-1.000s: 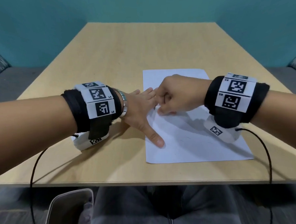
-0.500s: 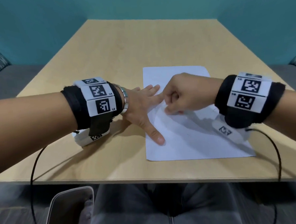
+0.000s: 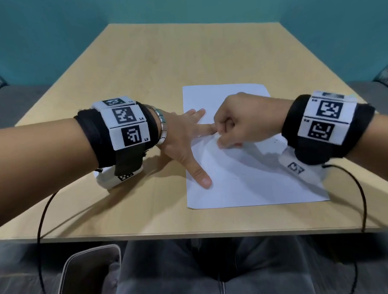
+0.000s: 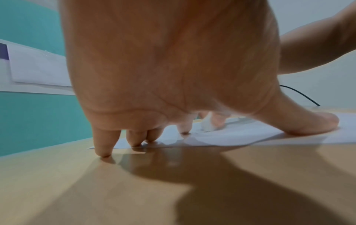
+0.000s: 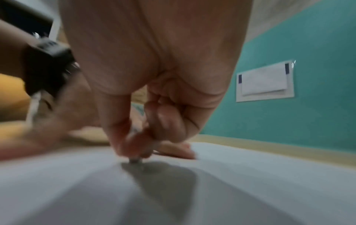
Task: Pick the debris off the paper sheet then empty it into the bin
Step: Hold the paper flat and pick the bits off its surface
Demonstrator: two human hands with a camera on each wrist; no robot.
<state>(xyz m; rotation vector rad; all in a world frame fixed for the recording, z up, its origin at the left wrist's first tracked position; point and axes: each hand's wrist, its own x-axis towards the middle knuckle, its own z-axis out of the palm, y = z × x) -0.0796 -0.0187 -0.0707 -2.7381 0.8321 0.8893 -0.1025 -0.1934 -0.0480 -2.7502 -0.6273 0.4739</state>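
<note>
A white paper sheet lies on the wooden table. My left hand lies flat on its left edge, fingers spread, with the thumb on the sheet. My right hand is curled just beyond the left index finger, thumb and index tips down on the paper. In the right wrist view, blurred, these tips pinch a small grey bit of debris. The left wrist view shows a small white lump between the right fingers. Tiny dark specks dot the sheet near the right wrist.
A bin with a pale rim stands on the floor below the table's near-left edge, beside my knee. Black cables hang from both wrist cameras over the front edge. Teal walls enclose the table; the far half is bare wood.
My right hand slid slightly to the right on the sheet, staying curled with its tips down. The paper now ripples a little by its thumb. The left hand kept its place.
</note>
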